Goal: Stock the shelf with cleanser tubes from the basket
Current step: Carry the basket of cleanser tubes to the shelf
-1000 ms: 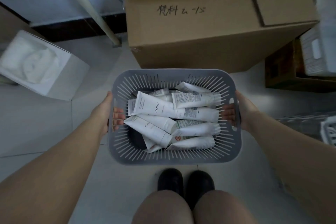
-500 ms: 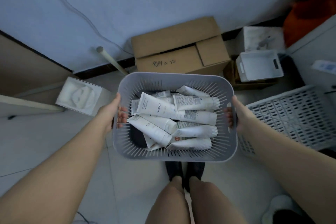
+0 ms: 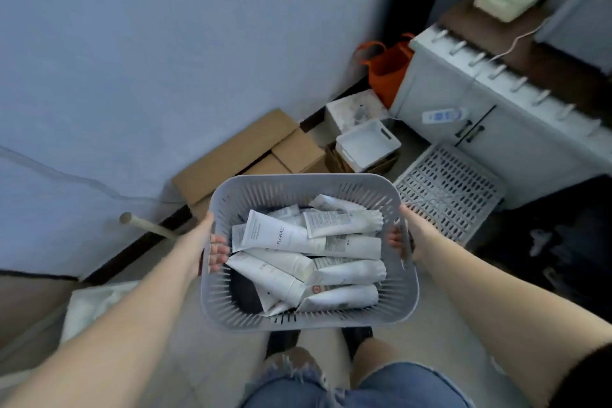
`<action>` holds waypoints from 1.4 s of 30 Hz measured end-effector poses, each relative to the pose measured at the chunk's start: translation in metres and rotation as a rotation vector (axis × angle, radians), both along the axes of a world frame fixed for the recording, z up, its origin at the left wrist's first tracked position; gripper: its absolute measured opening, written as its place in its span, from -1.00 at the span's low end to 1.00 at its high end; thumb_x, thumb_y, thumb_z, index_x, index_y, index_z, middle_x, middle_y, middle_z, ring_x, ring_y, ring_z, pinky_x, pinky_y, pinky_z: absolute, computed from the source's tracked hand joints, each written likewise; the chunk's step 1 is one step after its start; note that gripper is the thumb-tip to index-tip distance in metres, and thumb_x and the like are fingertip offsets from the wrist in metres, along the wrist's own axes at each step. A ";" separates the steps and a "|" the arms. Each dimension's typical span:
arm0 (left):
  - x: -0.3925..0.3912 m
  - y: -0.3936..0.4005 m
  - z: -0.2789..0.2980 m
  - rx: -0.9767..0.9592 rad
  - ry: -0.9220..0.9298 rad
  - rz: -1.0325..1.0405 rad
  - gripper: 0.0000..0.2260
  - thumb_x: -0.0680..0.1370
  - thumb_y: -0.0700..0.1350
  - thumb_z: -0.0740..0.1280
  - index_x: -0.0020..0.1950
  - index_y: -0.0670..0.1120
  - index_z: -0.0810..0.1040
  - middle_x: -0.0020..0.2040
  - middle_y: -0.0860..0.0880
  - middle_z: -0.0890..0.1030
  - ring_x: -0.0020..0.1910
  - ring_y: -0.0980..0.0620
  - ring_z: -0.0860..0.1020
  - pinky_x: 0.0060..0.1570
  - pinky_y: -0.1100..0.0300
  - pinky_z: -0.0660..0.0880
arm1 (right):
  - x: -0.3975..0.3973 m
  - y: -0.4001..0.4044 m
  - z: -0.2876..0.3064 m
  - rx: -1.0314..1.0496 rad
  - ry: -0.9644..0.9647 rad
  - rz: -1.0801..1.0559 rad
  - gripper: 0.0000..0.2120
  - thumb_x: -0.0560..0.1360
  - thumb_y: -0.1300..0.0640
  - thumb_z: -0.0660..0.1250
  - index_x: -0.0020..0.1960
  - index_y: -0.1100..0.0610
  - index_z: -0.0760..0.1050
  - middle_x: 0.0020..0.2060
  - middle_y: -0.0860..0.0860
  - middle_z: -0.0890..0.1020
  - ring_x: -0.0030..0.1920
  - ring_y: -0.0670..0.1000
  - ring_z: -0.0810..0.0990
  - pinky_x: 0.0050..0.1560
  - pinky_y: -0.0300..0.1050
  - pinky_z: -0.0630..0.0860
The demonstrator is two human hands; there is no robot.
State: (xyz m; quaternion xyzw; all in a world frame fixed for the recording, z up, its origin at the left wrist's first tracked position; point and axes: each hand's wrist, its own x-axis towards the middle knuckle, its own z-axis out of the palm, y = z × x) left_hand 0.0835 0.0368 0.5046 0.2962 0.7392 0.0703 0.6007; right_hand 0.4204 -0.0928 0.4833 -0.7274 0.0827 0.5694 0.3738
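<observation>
I see the cleanser tubes (image 3: 311, 255) lying in a loose heap inside the grey slotted basket (image 3: 347, 320), white tubes crossing one another at angles, one with "FLORAL" printed along it. The basket is held in the air in front of the body, above the floor (image 3: 212, 341) and the knees. My left hand (image 3: 202, 243) grips the basket's left wall, its fingers (image 3: 217, 252) curled over the rim and showing inside through the slots. My right hand (image 3: 412, 233) grips the right wall the same way, fingers (image 3: 395, 242) hooked inward over the rim. Past the basket, a cardboard box (image 3: 251, 156) sits on the floor against the pale wall (image 3: 165, 60), with a small white bin (image 3: 367, 146) just beside it. To the right a white perforated crate (image 3: 450, 189) lies near a white cabinet (image 3: 470, 103), and an orange bag (image 3: 387, 69) stands in the corner behind. A pale rod (image 3: 149, 227) leans near the wall at left.
</observation>
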 end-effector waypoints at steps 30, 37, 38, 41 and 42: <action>0.241 -0.179 0.002 0.012 -0.007 -1.332 -0.37 0.54 0.31 0.06 -0.19 -0.27 0.48 -0.41 -0.16 0.53 -0.37 -0.07 0.47 -0.30 0.10 0.44 | -0.143 -0.407 0.011 -0.146 -0.022 -1.265 -0.39 0.46 -0.38 0.09 -0.36 0.17 0.37 -0.68 -0.01 0.39 -0.54 -0.05 0.34 -0.59 -0.37 0.18; 0.281 -0.294 0.011 0.031 -0.025 -1.476 -0.41 0.55 0.30 0.04 -0.30 -0.21 0.40 -0.65 -0.05 0.42 -0.61 0.01 0.39 -0.42 0.17 0.31 | -0.163 -0.504 0.006 -0.124 -0.012 -1.430 -0.43 0.46 -0.35 0.14 -0.35 0.16 0.39 -0.46 0.03 0.44 -0.49 -0.03 0.38 -0.50 -0.25 0.23; 0.285 -0.310 0.012 0.037 -0.028 -1.494 -0.41 0.56 0.29 0.04 -0.31 -0.22 0.40 -0.64 -0.06 0.42 -0.60 0.01 0.39 -0.41 0.18 0.31 | -0.166 -0.516 0.006 -0.123 -0.012 -1.461 -0.44 0.46 -0.34 0.15 -0.35 0.16 0.39 -0.46 0.04 0.44 -0.49 -0.03 0.38 -0.49 -0.25 0.22; 0.301 -0.357 0.015 0.038 -0.024 -1.551 -0.43 0.56 0.29 0.06 -0.32 -0.20 0.39 -0.56 -0.09 0.42 -0.48 -0.01 0.37 -0.41 0.17 0.31 | -0.173 -0.550 0.009 -0.128 -0.016 -1.547 -0.45 0.47 -0.32 0.15 -0.34 0.17 0.40 -0.45 0.04 0.45 -0.48 -0.02 0.38 -0.49 -0.24 0.23; 0.307 -0.372 0.016 0.017 -0.012 -1.566 -0.43 0.54 0.31 0.06 -0.35 -0.16 0.36 -0.58 -0.07 0.40 -0.50 0.00 0.35 -0.46 0.19 0.29 | -0.176 -0.562 0.010 -0.128 -0.018 -1.575 -0.46 0.48 -0.31 0.15 -0.33 0.17 0.40 -0.45 0.04 0.44 -0.48 -0.02 0.38 -0.49 -0.24 0.23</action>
